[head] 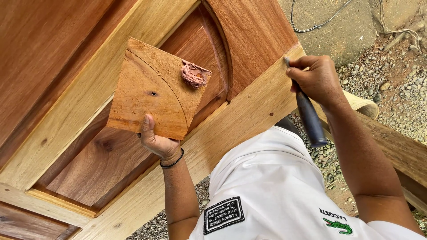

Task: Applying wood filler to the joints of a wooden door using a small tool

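Reddish wood everywhere: the left hand [156, 141] grips a square offcut board [153, 89] by its lower edge, fingers clamped with the thumb on its face, holding it over the panelled door [66, 66]. A lump of pinkish putty [194, 74] sits at the board's upper right corner (a curved line runs across the face). The right hand [316, 78] is fisted round a dark-handled tool [309, 116], tip touching the door's pale frame edge
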